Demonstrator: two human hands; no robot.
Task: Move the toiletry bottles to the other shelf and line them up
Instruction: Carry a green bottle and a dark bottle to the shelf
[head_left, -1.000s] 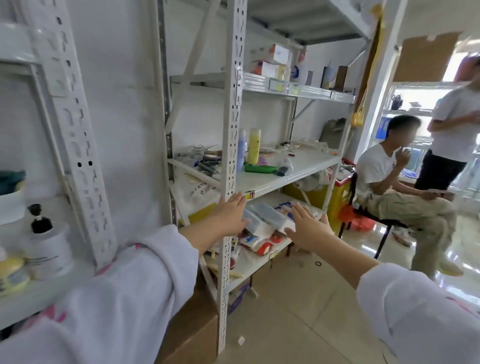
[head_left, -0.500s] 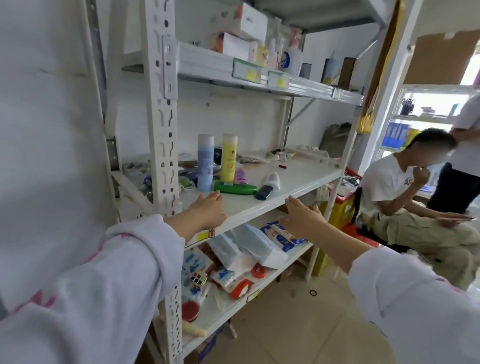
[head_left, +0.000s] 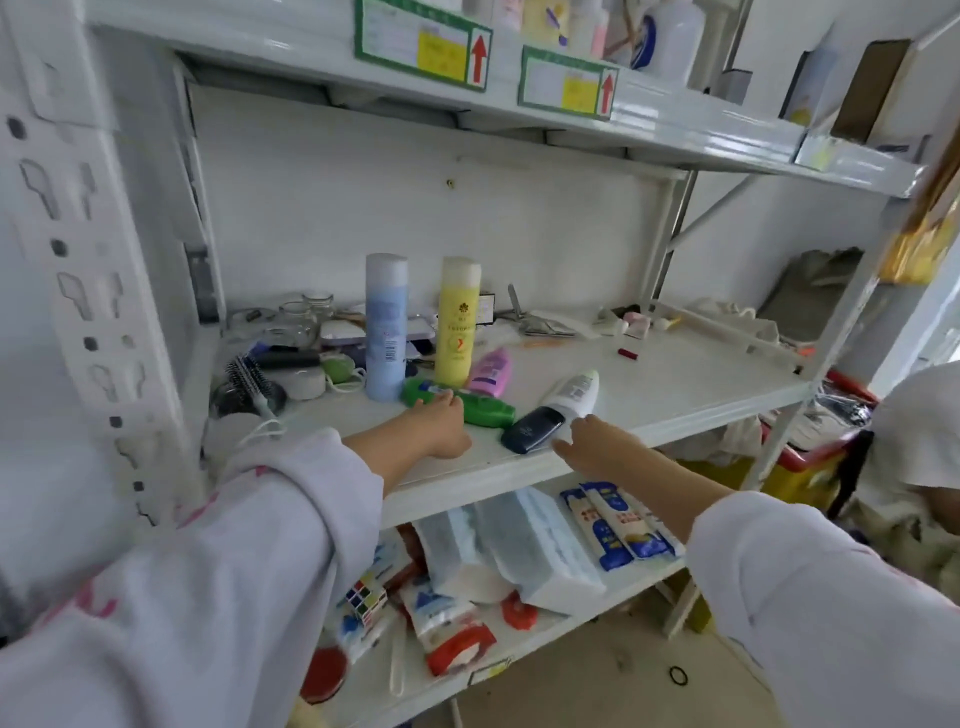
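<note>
Middle shelf (head_left: 649, 395), front edge. The green bottle (head_left: 460, 402) lies on its side, long axis running left to right along the edge; the left hand (head_left: 441, 426) rests on its middle, fingers curving over it, grip not yet certain. The dark-capped white bottle (head_left: 556, 410) lies tilted, cap toward the edge; the right hand (head_left: 592, 447), fingers relaxed, nearly touches that cap. Just behind stand the blue bottle (head_left: 386, 327) and yellow bottle (head_left: 457, 322), with a pink bottle (head_left: 491, 373) lying beside them. Label text is too blurred to read; shelf tags above show 2 red arrows.
</note>
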